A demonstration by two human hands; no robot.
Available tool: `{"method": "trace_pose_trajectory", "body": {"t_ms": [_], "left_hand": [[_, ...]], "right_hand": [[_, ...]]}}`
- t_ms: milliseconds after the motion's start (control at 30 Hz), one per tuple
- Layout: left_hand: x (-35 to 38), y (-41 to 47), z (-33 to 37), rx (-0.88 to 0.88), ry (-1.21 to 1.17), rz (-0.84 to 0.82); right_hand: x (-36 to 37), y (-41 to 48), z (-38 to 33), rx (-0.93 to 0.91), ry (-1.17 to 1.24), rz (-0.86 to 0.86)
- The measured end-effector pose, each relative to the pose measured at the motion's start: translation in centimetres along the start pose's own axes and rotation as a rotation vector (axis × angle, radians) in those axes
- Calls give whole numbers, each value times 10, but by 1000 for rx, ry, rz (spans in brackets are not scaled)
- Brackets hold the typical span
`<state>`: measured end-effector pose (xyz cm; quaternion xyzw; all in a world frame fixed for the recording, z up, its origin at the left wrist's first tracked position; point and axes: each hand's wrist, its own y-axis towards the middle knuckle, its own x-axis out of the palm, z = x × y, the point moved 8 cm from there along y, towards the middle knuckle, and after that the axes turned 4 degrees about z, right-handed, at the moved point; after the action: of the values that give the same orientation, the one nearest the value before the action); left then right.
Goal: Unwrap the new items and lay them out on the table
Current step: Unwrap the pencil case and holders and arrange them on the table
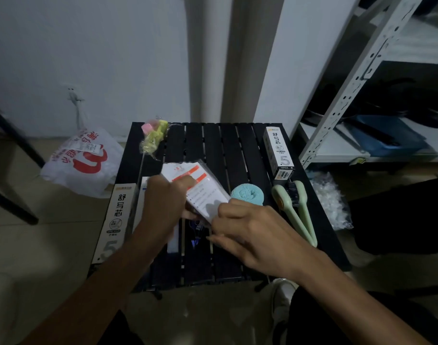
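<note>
White packet [207, 193] gripped between left hand [163, 201], right hand [250, 232]

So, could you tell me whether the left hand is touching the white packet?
Touching. The head view shows the left hand with its thumb pressed on the orange-striped face of the packet, and fingers curled beneath its edge.

Bare table slats [213, 143] far middle, box [279, 153] far right, wrapped toy [153, 135] far left
</note>
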<state>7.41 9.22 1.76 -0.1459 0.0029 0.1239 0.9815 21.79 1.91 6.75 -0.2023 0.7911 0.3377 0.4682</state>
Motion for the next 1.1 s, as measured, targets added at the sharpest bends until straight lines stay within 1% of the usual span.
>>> {"method": "trace_pose_trajectory", "body": {"t_ms": [100, 300, 367, 467, 500, 567, 633, 700, 767, 833, 900, 967, 1067, 1100], "left_hand": [[-8, 9, -5, -55, -18, -9], [-8, 17, -12, -141, -48, -42], [-7, 20, -13, -164, -58, -55], [-2, 19, -11, -171, -67, -112], [1, 17, -10, -165, -65, -144], [10, 11, -9, -153, -63, -219], [16, 6, -14, -158, -116, -273], [20, 5, -12, -119, -251, -366], [20, 8, -1, -23, -426, -487], [15, 10, 7, 65, -487, -505], [13, 8, 9, 110, -522, -476], [19, 1, 7, 101, -563, -478], [28, -8, -3, -5, -565, -419], [32, -12, -7, -45, -557, -439]], "right_hand": [[1, -3, -11, -82, -73, -22], [-8, -7, -7, -92, -87, -64], [-9, -8, -5, -80, -91, -67], [-12, -10, 5, 8, -51, -21], [-12, -11, 10, 40, 17, -10], [-12, -15, 18, 122, 238, 3], [-11, -19, 30, 254, 552, 17], [-9, -21, 38, 363, 864, 33], [-11, -23, 44, 418, 1039, 67], [-12, -24, 51, 454, 1114, 94], [-15, -25, 54, 458, 1123, 136], [-16, -26, 56, 466, 1096, 184], [-17, -26, 54, 452, 867, 181], [-15, -25, 52, 435, 767, 154]]}}
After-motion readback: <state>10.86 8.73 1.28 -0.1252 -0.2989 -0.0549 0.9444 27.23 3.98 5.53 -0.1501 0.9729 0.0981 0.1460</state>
